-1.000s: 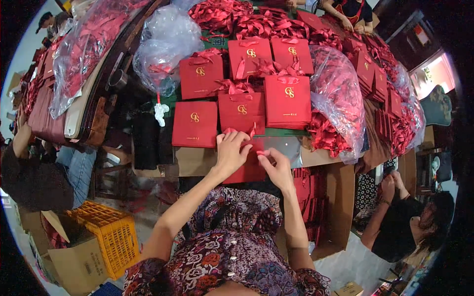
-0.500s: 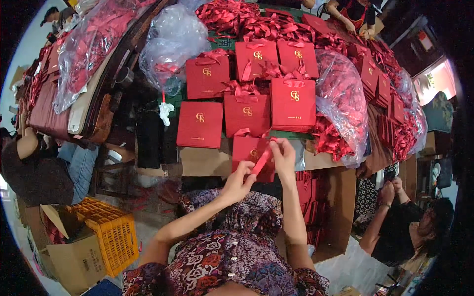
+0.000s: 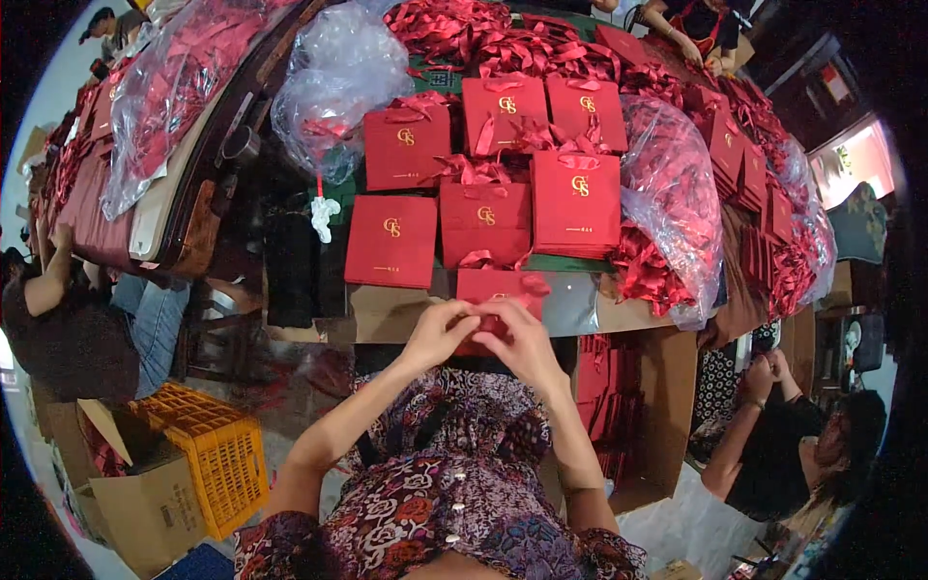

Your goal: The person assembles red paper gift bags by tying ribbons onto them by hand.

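Observation:
At the table's near edge lies a red paper gift bag (image 3: 480,282) with a gold mark, its lower part covered by my hands. My left hand (image 3: 437,334) and my right hand (image 3: 520,340) meet in front of it, thumbs and fingertips pinched close together. Between them is the bag's red ribbon (image 3: 534,281), mostly hidden by the fingers; a loop of it shows beside the right hand. Just beyond stand a bag with a tied ribbon (image 3: 483,224), a stack of bags (image 3: 390,242) to the left and a taller stack (image 3: 576,205) to the right.
Clear plastic sacks (image 3: 669,208) of red ribbon flank the stacks, with a ribbon heap (image 3: 551,53) behind. Below the table's right side stands an open carton (image 3: 667,416) of red bags. A yellow crate (image 3: 217,464) sits at lower left. Other people work around the tables.
My hands have come together and slightly down toward the body; the ribbon stretched between them is now bunched at the fingertips. The right hand moved left and lower.

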Tool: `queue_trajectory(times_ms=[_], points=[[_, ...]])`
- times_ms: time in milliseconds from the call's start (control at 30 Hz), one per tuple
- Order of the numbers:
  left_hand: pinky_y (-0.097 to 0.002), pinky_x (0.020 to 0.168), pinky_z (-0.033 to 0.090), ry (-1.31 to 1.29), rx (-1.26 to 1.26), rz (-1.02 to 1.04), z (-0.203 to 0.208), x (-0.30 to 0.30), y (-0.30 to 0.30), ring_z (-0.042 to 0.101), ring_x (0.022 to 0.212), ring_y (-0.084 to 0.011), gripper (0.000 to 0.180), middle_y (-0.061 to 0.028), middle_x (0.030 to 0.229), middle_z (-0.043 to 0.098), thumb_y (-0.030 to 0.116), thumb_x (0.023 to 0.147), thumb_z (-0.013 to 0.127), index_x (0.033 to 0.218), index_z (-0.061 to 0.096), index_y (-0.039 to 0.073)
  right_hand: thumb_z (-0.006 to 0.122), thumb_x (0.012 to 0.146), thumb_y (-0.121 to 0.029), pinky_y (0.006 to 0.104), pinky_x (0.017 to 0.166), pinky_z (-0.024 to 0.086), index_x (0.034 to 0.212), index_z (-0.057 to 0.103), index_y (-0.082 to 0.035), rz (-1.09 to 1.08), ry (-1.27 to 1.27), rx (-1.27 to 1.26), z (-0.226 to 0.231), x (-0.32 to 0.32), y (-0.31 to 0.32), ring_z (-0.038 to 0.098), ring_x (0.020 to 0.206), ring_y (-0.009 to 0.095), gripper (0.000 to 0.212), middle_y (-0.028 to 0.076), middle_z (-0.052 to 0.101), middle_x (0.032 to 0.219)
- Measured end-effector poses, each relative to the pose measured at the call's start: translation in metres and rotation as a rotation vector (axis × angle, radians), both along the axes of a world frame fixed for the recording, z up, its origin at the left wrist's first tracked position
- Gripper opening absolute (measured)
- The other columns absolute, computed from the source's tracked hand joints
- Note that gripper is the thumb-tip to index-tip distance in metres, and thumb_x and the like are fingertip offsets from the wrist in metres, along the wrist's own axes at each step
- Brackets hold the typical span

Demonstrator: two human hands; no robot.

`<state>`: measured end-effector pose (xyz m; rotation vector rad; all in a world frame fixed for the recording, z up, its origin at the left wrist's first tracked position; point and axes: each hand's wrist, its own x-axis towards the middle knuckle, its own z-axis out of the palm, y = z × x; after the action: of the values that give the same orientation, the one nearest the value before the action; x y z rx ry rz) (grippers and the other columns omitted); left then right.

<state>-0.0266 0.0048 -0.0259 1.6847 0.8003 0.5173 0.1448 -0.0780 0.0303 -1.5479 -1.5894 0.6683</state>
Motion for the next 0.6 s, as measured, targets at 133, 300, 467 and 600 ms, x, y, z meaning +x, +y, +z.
queue_trajectory(times_ms=[133,300,467,600], points=[[-0.0261,0.081,0.053,-0.181,-0.449,0.047,0.003,0.005,-0.003,0.064,0.090,-0.0115,0.018,-0.0045,0.101,0.063,0.004,0.098,0.056,0.116,0.054,0.001,0.073,0.085,-0.010,0.0340,0.073,0.054,0.112,0.062,-0.005,-0.070,0.051,-0.030,-0.023,-0.004,0.000,0.066,0.091,0.027,0.029,0.012,0.061,0.106],[-0.0275,0.077,0.055,-0.273,-0.543,0.042,-0.013,-0.001,-0.002,0.064,0.089,-0.0135,0.015,-0.0076,0.099,0.062,-0.004,0.095,0.056,0.110,0.055,0.000,0.072,0.086,-0.008,0.0373,0.070,0.053,0.103,0.064,-0.001,-0.088,0.068,-0.059,-0.023,-0.002,0.000,0.066,0.084,0.031,0.020,0.013,0.064,0.092],[-0.0270,0.075,0.055,-0.154,-0.288,0.139,-0.001,0.008,-0.002,0.064,0.085,-0.0121,0.011,-0.0060,0.094,0.062,0.000,0.093,0.061,0.103,0.057,0.000,0.073,0.085,-0.009,0.0381,0.072,0.052,0.099,0.066,-0.001,-0.095,0.012,-0.070,-0.024,-0.002,0.001,0.066,0.083,0.032,0.018,0.014,0.065,0.092],[-0.0339,0.075,0.055,0.040,0.193,0.155,0.016,0.017,0.012,0.068,0.083,-0.0234,0.014,-0.0113,0.092,0.062,0.005,0.094,0.060,0.107,0.058,0.000,0.071,0.085,-0.009,0.0384,0.070,0.051,0.096,0.066,-0.002,-0.166,0.080,-0.079,-0.030,0.002,0.006,0.065,0.079,0.031,0.015,0.014,0.063,0.085]])
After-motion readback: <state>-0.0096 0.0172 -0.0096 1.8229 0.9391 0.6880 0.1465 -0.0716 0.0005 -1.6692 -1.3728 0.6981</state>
